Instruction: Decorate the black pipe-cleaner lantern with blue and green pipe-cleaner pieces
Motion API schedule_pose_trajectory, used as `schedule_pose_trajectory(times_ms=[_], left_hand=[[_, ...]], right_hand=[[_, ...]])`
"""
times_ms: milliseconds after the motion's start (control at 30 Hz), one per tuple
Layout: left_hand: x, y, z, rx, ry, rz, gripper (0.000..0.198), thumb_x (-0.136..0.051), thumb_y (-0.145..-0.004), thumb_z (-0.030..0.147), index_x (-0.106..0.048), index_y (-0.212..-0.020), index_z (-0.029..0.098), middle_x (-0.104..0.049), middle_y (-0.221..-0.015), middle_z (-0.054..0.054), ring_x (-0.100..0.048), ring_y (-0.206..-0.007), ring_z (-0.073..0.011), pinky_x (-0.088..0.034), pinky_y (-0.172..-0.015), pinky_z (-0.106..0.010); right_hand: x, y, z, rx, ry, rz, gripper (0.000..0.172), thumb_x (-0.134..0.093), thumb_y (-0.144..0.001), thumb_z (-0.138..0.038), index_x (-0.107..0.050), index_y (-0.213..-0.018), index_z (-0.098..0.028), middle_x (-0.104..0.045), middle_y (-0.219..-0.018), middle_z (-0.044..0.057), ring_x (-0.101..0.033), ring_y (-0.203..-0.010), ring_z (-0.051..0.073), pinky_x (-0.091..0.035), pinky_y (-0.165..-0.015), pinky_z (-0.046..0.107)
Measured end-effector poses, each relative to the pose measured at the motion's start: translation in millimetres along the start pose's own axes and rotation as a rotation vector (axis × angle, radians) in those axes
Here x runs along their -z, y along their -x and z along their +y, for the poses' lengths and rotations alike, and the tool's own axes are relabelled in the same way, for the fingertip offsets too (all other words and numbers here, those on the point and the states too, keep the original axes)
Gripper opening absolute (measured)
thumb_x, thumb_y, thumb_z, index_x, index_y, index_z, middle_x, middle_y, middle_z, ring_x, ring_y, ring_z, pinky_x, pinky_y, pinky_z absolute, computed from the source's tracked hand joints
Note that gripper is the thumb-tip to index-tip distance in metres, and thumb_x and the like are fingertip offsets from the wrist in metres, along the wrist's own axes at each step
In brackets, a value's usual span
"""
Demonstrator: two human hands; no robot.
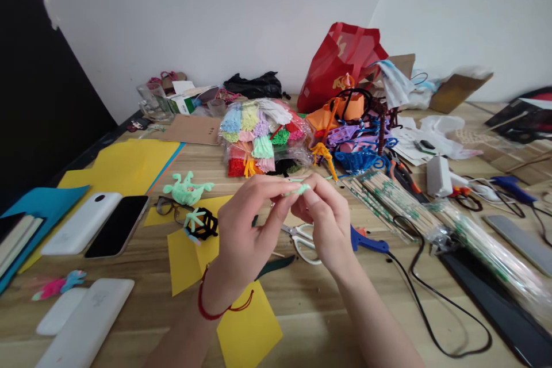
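1. Head view, center: a bare left hand (254,224), a thin red cord bracelet (201,299) at its wrist, meets a bare right hand (330,218). The fingers of both pinch a small, fuzzy, light-green piece (301,188) between them, above a wood-grain counter (310,322).
2. Head view, beneath the hands: metal scissors with white handles (307,247) and a square yellow sheet (250,328).
3. Head view, beyond the hands: a clear plastic bag of multicolored fuzzy bundles (261,138). Left of it, nearer, sits a curly light-green fuzzy figure (186,188).
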State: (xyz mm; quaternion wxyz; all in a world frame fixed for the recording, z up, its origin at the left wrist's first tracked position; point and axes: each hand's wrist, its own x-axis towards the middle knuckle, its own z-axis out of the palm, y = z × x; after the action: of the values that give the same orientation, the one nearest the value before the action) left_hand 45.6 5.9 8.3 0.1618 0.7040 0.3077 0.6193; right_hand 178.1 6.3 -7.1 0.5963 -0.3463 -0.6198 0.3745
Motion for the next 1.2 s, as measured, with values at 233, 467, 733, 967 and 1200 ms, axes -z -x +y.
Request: schedule_pose_trajectory(times_ms=[233,467,733,967,1200], left_hand=[[10.6,-6.7,-1.0,0.322,0.08,-0.127,0.006,-0.074,-0.085,0.021,-0.076,-0.091,0.022,-0.078,-0.093,-0.002,-0.072,-0.084,-0.016,-0.057,-0.079,-0.026],[15.6,-11.6,-5.0,0.748,0.456,0.016,0.021,-0.086,-0.074,0.031,-0.071,-0.085,0.02,-0.074,-0.082,-0.001,-0.07,-0.076,-0.014,-0.058,-0.071,-0.022],[15.8,-13.2,-8.4,0.712,0.387,-0.063,0.013,-0.082,-0.077,0.027,-0.074,-0.085,0.02,-0.075,-0.085,0.0,-0.069,-0.08,-0.0119,-0.056,-0.076,-0.018],[6.5,-11.1,-13.6,0.78,0.552,-0.005,0.019,-0.083,-0.075,0.031,-0.07,-0.084,0.02,-0.069,-0.075,0.003,-0.065,-0.071,-0.0086,-0.054,-0.069,-0.015],[15.8,-14.2,-28.7,0.578,0.153,0.16,0.024,-0.081,-0.076,0.023,-0.068,-0.097,0.02,-0.074,-0.088,-0.001,-0.071,-0.081,-0.012,-0.055,-0.074,-0.018]], right_hand=[[24.2,-12.1,-13.1,0.097,0.461,-0.209,0.024,-0.049,-0.1,-0.026,-0.044,-0.077,-0.022,-0.042,-0.062,-0.006,-0.037,-0.054,0.01,-0.029,-0.053,0.026],[18.8,-11.7,-14.5,0.027,0.275,-0.261,0.008,-0.056,-0.1,-0.03,-0.057,-0.1,-0.021,-0.067,-0.093,0.002,-0.063,-0.084,0.015,-0.048,-0.076,0.026],[28.5,-11.2,-22.6,0.165,0.542,-0.288,0.009,-0.058,-0.094,-0.015,-0.061,-0.086,-0.019,-0.064,-0.079,0.0,-0.056,-0.07,0.012,-0.04,-0.062,0.023],[36.0,-12.6,-23.0,0.148,0.551,-0.333,0.008,-0.059,-0.095,-0.016,-0.062,-0.088,-0.019,-0.064,-0.077,0.0,-0.057,-0.069,0.013,-0.043,-0.063,0.024],[30.4,-15.5,-19.9,0.317,0.979,0.0,0.008,-0.06,-0.096,-0.021,-0.063,-0.102,-0.017,-0.067,-0.11,0.014,-0.057,-0.109,0.027,-0.045,-0.098,0.042]])
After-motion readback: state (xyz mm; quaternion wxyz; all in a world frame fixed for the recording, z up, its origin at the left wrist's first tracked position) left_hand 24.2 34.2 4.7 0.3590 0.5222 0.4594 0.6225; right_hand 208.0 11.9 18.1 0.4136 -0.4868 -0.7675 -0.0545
